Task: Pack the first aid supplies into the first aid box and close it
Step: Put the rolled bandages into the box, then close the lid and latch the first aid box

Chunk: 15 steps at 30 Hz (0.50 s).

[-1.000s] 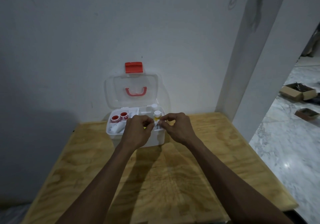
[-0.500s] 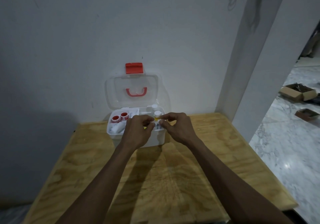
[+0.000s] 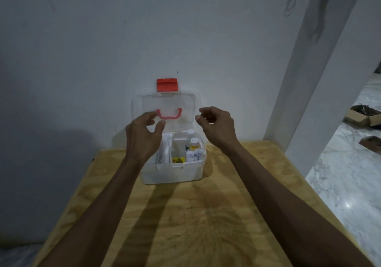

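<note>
Both hands, left hand (image 3: 142, 141) and right hand (image 3: 216, 126), hover empty beside the open lid (image 3: 165, 106).

The first aid box (image 3: 173, 173) is milky white plastic, smooth and faintly glossy, its raised lid (image 3: 165, 106) clear plastic with a red plastic latch (image 3: 167, 85) and handle (image 3: 169, 114). It sits on a counter (image 3: 206, 215) of bare plywood, matt and blotchy-grained. The wall (image 3: 103, 50) looks like flat matt paint, the floor (image 3: 346, 184) polished, shiny marble.

White first aid box (image 3: 173, 173), clear lid (image 3: 165, 106) upright, supplies (image 3: 192, 153) inside
</note>
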Available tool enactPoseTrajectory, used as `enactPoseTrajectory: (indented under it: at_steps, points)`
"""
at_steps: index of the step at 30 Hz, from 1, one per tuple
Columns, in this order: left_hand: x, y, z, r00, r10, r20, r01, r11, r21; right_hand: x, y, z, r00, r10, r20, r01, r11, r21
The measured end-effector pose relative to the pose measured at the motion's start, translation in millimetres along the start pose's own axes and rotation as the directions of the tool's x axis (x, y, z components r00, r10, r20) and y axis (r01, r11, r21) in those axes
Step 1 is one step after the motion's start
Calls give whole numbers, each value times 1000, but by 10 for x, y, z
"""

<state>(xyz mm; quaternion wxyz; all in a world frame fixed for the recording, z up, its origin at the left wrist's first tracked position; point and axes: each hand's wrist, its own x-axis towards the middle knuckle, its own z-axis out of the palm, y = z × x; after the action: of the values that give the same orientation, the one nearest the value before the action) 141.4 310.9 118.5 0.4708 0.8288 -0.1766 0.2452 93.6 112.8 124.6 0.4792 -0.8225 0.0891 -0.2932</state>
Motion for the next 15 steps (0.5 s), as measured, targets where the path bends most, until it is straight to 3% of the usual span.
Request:
enactPoseTrajectory:
  at_steps: [5,10,15]
  points:
    - [353,-147,-78,980,-167,-105,170,985,20,298,-87,169,995,37,-95,-35,999,24]
    - [619,-253,-62,953,-299,-35,297,953,-65,524,-156,304,989,111,-94,-101,989,106]
    - [682,-240,-8,950,-312,-22,310,949,-51,577,-169,367,982,164,-99,-146,976,164]
